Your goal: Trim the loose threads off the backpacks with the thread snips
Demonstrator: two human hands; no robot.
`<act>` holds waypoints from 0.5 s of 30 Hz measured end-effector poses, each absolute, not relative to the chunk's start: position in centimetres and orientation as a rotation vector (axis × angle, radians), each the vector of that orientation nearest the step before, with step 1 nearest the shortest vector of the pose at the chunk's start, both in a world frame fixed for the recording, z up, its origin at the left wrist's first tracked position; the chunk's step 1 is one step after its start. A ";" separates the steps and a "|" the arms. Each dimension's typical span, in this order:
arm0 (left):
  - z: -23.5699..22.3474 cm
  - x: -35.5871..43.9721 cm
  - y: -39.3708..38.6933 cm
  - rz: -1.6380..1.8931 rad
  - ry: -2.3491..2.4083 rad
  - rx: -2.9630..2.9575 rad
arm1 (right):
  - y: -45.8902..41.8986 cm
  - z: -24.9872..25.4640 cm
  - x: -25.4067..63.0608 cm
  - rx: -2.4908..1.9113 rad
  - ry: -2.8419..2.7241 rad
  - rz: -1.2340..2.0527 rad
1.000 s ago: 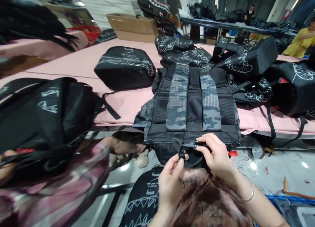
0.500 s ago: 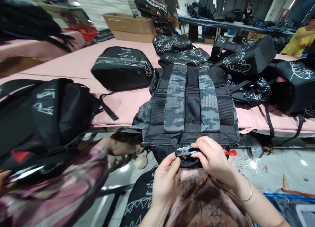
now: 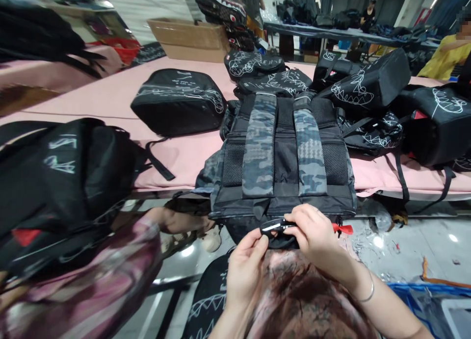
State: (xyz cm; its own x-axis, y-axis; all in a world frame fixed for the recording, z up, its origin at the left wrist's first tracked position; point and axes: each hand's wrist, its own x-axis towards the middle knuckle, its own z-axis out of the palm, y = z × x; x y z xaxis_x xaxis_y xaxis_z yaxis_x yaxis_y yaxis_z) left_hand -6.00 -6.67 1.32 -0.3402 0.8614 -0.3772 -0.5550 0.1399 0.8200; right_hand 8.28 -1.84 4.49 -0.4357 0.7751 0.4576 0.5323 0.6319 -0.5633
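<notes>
A black backpack (image 3: 286,160) with grey-blue camouflage shoulder straps lies back side up, its near end hanging over the table edge. In my right hand (image 3: 317,233) is a pair of thread snips (image 3: 273,226), gripped between thumb and fingers, the blades pointing left. A red ribbon (image 3: 344,228) shows beside that hand. My left hand (image 3: 246,263) is closed in a pinch at the blade tips, by a black strap end (image 3: 260,209) of the backpack. What lies between the left fingertips is too small to make out.
Several black bags with white scribble prints lie on the pink-covered table (image 3: 176,155), including one bag (image 3: 180,103) at left. A co-worker's patterned clothing (image 3: 121,260) and a black backpack (image 3: 73,172) are close on the left. A cardboard box (image 3: 189,39) stands behind.
The snips' blades were apart and now look closed together. Both hands stay nearly in place, and the view has shifted slightly.
</notes>
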 end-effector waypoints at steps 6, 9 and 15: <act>1.4 -5.8 -6.7 1.504 1.221 0.340 | -2.2 4.4 7.9 -1.033 -2.063 0.349; 0.8 -5.8 -6.7 1.483 1.272 0.406 | -2.3 4.6 8.0 -1.068 -2.106 0.383; 1.1 -6.8 -7.1 1.713 1.767 1.017 | -2.3 5.6 10.9 -1.111 -1.693 0.581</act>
